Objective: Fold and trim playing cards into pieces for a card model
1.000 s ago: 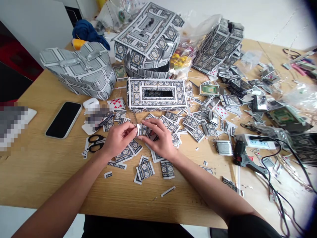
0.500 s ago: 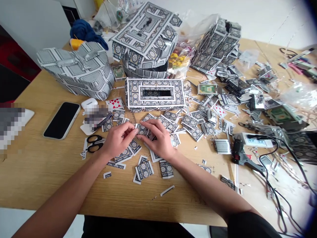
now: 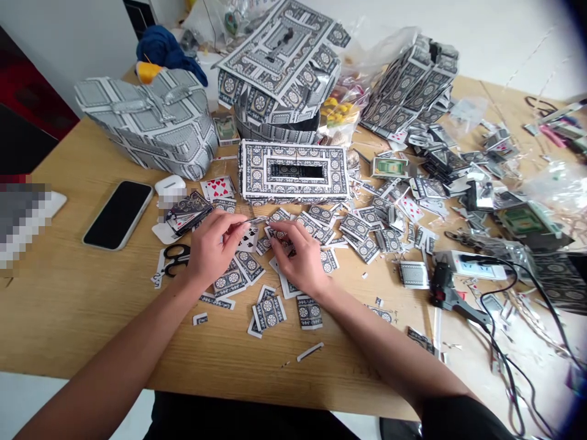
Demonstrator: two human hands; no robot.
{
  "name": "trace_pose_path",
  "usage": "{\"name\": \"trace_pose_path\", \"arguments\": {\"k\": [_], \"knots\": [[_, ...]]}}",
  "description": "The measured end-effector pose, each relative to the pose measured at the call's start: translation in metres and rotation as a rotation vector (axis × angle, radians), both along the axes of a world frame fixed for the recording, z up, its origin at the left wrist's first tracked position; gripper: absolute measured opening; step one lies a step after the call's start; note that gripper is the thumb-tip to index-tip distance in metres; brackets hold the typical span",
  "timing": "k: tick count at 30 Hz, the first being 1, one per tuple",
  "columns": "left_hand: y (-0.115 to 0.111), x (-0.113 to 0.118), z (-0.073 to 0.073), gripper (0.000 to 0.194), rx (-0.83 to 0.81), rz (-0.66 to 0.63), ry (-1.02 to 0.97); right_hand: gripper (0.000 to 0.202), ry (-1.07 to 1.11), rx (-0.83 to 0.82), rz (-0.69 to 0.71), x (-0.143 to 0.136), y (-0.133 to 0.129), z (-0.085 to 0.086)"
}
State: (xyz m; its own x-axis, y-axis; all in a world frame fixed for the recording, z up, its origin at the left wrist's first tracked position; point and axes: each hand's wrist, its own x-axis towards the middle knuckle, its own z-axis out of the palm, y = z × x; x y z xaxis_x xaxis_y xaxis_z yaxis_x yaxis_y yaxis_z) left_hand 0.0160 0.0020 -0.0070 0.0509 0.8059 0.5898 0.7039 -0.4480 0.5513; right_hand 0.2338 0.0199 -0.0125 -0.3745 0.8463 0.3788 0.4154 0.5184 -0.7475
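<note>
My left hand [image 3: 211,249] pinches a small cut playing-card piece [image 3: 247,237] that shows black spades on its white face. My right hand [image 3: 300,260] rests with its fingertips on the heap of cut card pieces [image 3: 321,227] with blue patterned backs, just right of that piece. Directly behind both hands stands a flat box covered in card backs [image 3: 293,172] with a dark slot in its top. More cut pieces [image 3: 268,313] lie on the wooden table [image 3: 82,305] in front of my wrists.
Black scissors [image 3: 177,258] and a dark phone [image 3: 118,215] lie to the left. A glue gun [image 3: 447,292] with a black cable sits at the right. A card-covered bag [image 3: 151,125], a card-covered lidded box [image 3: 279,67] and stacked cards [image 3: 408,85] stand behind.
My left hand has turned the small card piece over, so its spade face now shows. My right hand has let go of it and dropped onto the heap.
</note>
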Motion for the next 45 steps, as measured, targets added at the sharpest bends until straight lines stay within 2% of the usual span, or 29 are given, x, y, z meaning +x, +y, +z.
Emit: {"name": "trace_pose_path", "arguments": {"k": [6,11,16,25,27,29,31,34,37,40,42,45], "knots": [[0.001,-0.001,0.0,0.02,0.017,0.023,0.045,0.035,-0.293,0.096,0.187,-0.002,-0.002,0.001],[0.002,-0.001,-0.002,0.022,0.005,0.023,0.068,0.034,-0.409,0.123,0.155,-0.001,-0.003,0.002],[0.001,-0.001,-0.002,0.024,-0.002,0.014,0.075,0.028,-0.406,0.117,0.126,-0.001,-0.002,0.002],[0.001,-0.001,0.0,0.027,-0.115,-0.017,0.051,0.024,-0.251,0.189,0.077,-0.001,-0.004,0.002],[0.0,-0.002,0.0,0.028,-0.118,-0.022,0.048,0.021,-0.238,0.207,0.187,-0.002,-0.007,0.005],[0.0,-0.002,0.0,0.028,-0.114,-0.018,0.052,0.021,-0.226,0.205,0.374,-0.004,-0.012,0.007],[0.0,-0.003,-0.001,0.029,-0.105,-0.013,0.059,0.03,-0.222,0.199,0.533,-0.008,-0.017,0.006],[0.0,-0.002,-0.003,0.029,-0.075,-0.014,0.064,0.037,-0.221,0.199,0.608,-0.012,-0.022,0.002],[0.0,-0.001,-0.002,0.029,-0.057,-0.016,0.052,0.03,-0.155,0.133,0.602,-0.013,-0.024,0.003],[-0.001,-0.001,0.004,0.027,-0.072,-0.034,0.018,0.03,-0.003,-0.008,0.528,-0.01,-0.022,0.011],[-0.004,-0.002,0.01,0.026,-0.095,-0.092,-0.02,0.027,0.086,-0.099,0.423,-0.007,-0.018,0.016],[-0.008,-0.002,0.016,0.03,-0.16,-0.264,-0.095,0.022,0.201,-0.288,0.208,-0.004,-0.012,0.017]]}}
